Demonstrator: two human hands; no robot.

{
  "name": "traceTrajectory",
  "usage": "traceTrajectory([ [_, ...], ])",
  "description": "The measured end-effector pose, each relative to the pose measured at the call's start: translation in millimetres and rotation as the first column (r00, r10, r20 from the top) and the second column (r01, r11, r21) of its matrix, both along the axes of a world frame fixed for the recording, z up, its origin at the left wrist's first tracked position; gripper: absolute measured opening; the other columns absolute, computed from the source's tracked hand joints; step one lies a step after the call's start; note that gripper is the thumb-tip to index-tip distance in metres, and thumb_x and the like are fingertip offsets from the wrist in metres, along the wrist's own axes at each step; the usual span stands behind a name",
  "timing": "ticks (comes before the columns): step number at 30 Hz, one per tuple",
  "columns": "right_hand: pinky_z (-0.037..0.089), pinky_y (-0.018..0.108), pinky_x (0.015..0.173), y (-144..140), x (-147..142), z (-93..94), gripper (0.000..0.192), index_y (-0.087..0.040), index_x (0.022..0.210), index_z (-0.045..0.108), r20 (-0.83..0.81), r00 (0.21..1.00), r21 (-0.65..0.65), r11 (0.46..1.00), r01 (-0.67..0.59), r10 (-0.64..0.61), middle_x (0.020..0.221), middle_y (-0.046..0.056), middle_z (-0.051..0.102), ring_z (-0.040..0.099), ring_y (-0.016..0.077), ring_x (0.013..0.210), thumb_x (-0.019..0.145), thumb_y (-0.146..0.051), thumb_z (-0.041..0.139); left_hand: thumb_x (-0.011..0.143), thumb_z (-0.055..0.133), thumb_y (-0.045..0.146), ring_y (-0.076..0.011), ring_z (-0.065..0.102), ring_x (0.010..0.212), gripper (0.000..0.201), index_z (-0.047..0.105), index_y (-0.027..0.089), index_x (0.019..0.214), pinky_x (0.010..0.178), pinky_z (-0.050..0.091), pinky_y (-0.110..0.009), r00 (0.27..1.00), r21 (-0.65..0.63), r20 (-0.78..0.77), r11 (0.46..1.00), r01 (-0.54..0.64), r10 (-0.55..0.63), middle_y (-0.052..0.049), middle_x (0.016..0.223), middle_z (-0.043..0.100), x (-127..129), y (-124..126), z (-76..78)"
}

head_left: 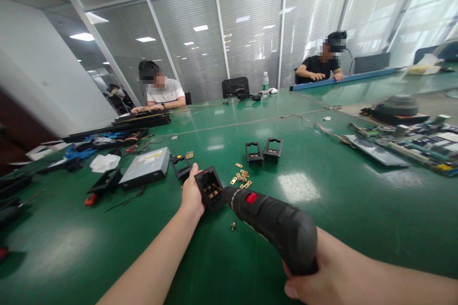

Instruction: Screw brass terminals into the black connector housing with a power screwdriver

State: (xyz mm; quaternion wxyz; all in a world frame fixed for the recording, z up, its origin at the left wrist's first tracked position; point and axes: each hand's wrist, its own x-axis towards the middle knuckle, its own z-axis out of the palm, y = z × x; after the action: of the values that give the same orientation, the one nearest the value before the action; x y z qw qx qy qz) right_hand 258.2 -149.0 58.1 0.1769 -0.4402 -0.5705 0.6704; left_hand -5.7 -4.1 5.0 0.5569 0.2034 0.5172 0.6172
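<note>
My left hand (193,194) grips a black plastic housing (215,204) by its left side, tilted so its open face shows brass screws and contacts inside. My right hand (315,271) is wrapped round the handle of a black cordless screwdriver (272,221) with a red switch on top. Its tip reaches the right side of the housing's opening; whether the bit touches a screw I cannot make out. Just beyond lie several small brass plates (243,177). A small brass screw (233,226) is on the table nearer me.
Two black frames (254,152) stand past the brass plates. To the left are another black frame (181,167), a silver disc drive (146,167) and loose cables. Circuit boards (425,145) lie at right on the green table (143,257). Two people sit across, one at a long blue bar (343,79).
</note>
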Motion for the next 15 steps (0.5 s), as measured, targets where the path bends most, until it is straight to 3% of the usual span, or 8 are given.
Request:
traceTrajectory([
  [3, 0.032, 0.017, 0.049, 1.6, -1.9, 0.6, 0.021, -0.014, 0.073, 0.050, -0.063, 0.998, 0.036, 0.999, -0.002, 0.004, 0.063, -0.004, 0.046, 0.038, 0.0077, 0.056, 0.063, -0.019, 0.068, 0.085, 0.063, 0.058, -0.0238, 0.069, 0.055, 0.042, 0.065, 0.016, 0.082, 0.058, 0.058, -0.038, 0.998, -0.018, -0.030, 0.998, -0.054, 0.053, -0.005, 0.063, 0.069, 1.3, -0.9, -1.5],
  [8, 0.040, 0.020, 0.058, -1.3, -2.8, -3.1, 0.024, -0.014, 0.076, 0.056, 0.019, 0.998, 0.108, 0.992, 0.063, -0.065, 0.066, -0.002, 0.053, 0.045, 0.0111, 0.059, 0.060, -0.019, 0.073, 0.089, 0.041, 0.074, -0.0284, 0.073, 0.065, 0.071, 0.070, 0.009, 0.084, 0.059, 0.059, -0.039, 0.994, 0.038, 0.043, 0.994, 0.102, -0.103, -0.017, 0.074, 0.073, 0.4, -8.4, 1.4],
  [11, 0.043, 0.023, 0.065, -4.2, 0.9, -24.3, 0.026, -0.015, 0.088, 0.061, 0.008, 0.999, 0.191, 0.981, 0.044, -0.047, 0.068, -0.001, 0.054, 0.048, 0.0142, 0.065, 0.063, -0.017, 0.071, 0.089, 0.043, 0.072, -0.0277, 0.073, 0.065, 0.067, 0.069, 0.010, 0.085, 0.056, 0.058, -0.037, 0.994, 0.112, 0.022, 0.989, 0.100, -0.104, -0.016, 0.075, 0.074, 1.3, -13.4, -1.0],
  [15, 0.038, 0.023, 0.054, -3.0, 9.6, -67.5, 0.029, -0.016, 0.088, 0.063, 0.039, 0.999, 0.206, 0.978, 0.025, -0.034, 0.072, 0.001, 0.054, 0.046, 0.0141, 0.060, 0.060, -0.016, 0.070, 0.078, 0.070, 0.062, -0.0279, 0.073, 0.067, 0.050, 0.065, 0.013, 0.088, 0.057, 0.058, -0.038, 0.988, 0.217, -0.063, 0.964, 0.153, -0.143, -0.013, 0.079, 0.074, 4.4, -15.5, -9.2],
])
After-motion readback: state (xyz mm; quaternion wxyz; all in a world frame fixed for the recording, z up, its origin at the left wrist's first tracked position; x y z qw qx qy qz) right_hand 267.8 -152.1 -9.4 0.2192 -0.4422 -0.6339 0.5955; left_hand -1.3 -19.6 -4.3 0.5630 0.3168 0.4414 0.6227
